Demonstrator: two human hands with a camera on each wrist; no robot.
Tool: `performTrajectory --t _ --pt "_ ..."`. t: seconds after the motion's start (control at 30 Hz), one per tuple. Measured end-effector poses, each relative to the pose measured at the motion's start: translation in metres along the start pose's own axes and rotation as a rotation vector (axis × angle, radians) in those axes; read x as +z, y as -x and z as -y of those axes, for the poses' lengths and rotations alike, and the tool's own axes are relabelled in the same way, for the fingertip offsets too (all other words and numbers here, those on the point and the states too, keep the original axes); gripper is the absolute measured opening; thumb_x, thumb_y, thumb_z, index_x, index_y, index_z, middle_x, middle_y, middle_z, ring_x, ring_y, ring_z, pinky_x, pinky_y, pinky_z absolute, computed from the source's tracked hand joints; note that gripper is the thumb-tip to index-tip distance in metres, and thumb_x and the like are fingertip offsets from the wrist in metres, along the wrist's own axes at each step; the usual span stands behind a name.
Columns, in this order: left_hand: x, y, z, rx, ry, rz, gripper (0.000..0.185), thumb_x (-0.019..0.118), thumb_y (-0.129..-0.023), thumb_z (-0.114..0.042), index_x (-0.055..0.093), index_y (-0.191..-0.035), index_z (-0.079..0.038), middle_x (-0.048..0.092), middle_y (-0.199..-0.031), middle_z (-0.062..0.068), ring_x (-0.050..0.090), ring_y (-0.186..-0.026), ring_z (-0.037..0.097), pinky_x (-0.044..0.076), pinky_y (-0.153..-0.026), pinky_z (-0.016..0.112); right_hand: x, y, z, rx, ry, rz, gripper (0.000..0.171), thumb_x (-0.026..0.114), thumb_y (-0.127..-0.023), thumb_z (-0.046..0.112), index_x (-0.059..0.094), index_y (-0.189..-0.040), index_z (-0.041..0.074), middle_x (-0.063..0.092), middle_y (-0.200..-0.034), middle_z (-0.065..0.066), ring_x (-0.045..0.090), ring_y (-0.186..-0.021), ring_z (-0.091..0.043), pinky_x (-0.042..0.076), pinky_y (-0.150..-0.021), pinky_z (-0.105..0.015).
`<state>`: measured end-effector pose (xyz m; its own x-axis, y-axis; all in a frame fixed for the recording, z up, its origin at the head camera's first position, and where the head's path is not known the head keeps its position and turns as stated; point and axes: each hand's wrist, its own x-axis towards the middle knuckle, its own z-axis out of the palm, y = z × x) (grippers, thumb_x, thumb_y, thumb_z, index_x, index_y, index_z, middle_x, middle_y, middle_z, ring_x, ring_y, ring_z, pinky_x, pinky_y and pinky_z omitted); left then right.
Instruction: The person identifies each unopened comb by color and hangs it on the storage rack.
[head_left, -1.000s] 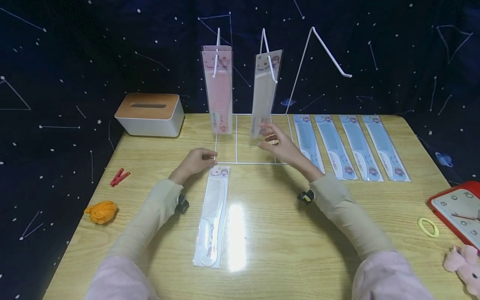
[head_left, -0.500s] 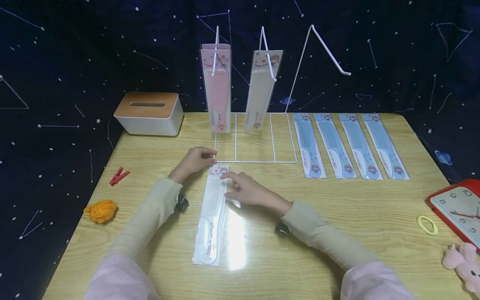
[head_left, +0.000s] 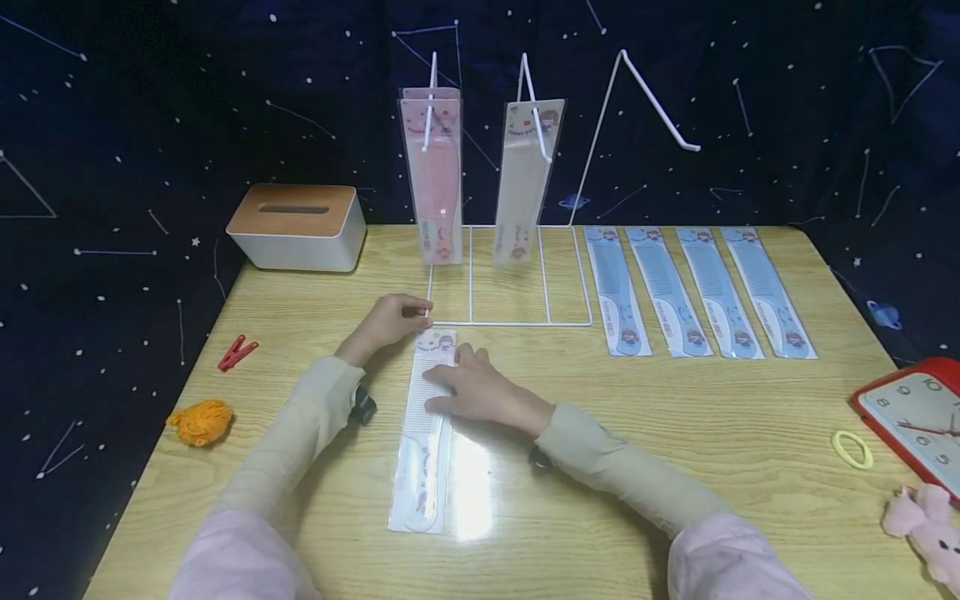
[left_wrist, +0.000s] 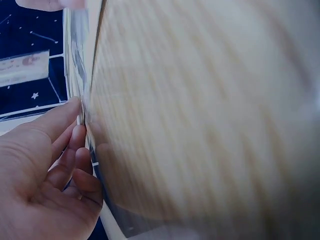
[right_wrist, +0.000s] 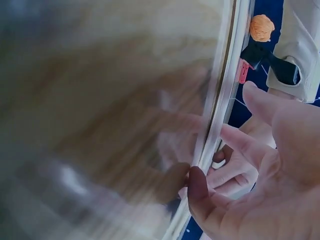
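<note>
1. Worktop (head_left: 675,433): pale wood grain with rounded corners, set against a dark star-print backdrop.
2. White packaged comb (head_left: 424,433): lies flat near the middle of the worktop, running lengthwise toward the near edge, its printed header just short of the rack's front rail, apparently within easy reach of both hands.
3. Right hand (head_left: 480,390): its grip is released, with the fingers laid flat on the upper part of the white packaged comb, seemingly to pin the slippery sleeve before lifting.
4. Left hand (head_left: 386,323): its grip is clenched on the front left corner of the wire rack (head_left: 510,321), thumb and fingers pinching the rail, probably to steady the light frame.
5. Wire rack, hooks: the left hook carries pink packaged combs (head_left: 432,175) and the middle hook one white packet (head_left: 522,179), each hanging by its header hole. The right hook (head_left: 660,104) is bare.
6. Four blue packaged combs (head_left: 697,290): laid side by side toward the far right corner, sorted by colour.
7. Tissue box (head_left: 297,227): far left corner.
8. Red clip (head_left: 237,353) and orange pompom (head_left: 201,422): left edge.
9. Red clock (head_left: 911,421), yellow hair ring (head_left: 852,449) and pink plush toy (head_left: 921,521): right edge.
</note>
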<state>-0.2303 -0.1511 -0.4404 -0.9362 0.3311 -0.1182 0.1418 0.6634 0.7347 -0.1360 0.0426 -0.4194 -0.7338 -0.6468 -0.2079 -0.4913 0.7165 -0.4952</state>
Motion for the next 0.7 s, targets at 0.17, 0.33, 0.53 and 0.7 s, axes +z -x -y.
performTrajectory --t 0.17,0.33,0.53,0.7 --pt "0.001 0.0 0.0 -0.004 0.014 0.004 0.037 0.066 -0.089 -0.015 0.061 -0.122 0.001 0.064 -0.114 0.019 0.056 -0.111 0.031 0.041 -0.103 0.044 -0.004 0.009 -0.005 0.027 0.02 -0.031 0.052 0.068 -0.084 0.045 0.061 -0.124 0.013 0.053 -0.123 -0.02 0.041 -0.112 -0.035 0.044 -0.084 -0.042" --pt "0.001 -0.002 0.001 -0.015 0.023 0.004 0.037 0.067 -0.089 -0.015 0.062 -0.122 0.001 0.064 -0.114 0.018 0.057 -0.111 0.031 0.042 -0.102 0.043 -0.007 0.023 -0.013 0.059 0.053 -0.036 0.058 0.077 -0.074 0.046 0.062 -0.116 0.009 0.049 -0.127 -0.023 0.04 -0.105 -0.034 0.043 -0.078 -0.036" --pt "-0.001 -0.003 0.002 -0.038 0.029 0.019 0.038 0.066 -0.089 -0.017 0.061 -0.123 -0.001 0.064 -0.116 0.017 0.055 -0.113 0.03 0.041 -0.103 0.043 -0.012 0.041 -0.019 0.099 -0.026 -0.027 0.055 0.081 -0.073 0.028 0.059 -0.118 0.009 0.043 -0.133 -0.028 0.04 -0.109 -0.042 0.044 -0.081 -0.044" --pt "0.0 -0.002 0.001 -0.043 0.035 0.024 0.038 0.066 -0.09 -0.017 0.061 -0.124 -0.001 0.063 -0.116 0.016 0.055 -0.114 0.03 0.04 -0.104 0.044 -0.016 0.051 -0.027 0.139 -0.117 -0.017 0.059 0.083 -0.071 0.02 0.057 -0.122 0.01 0.044 -0.126 -0.023 0.045 -0.1 -0.035 0.045 -0.075 -0.041"
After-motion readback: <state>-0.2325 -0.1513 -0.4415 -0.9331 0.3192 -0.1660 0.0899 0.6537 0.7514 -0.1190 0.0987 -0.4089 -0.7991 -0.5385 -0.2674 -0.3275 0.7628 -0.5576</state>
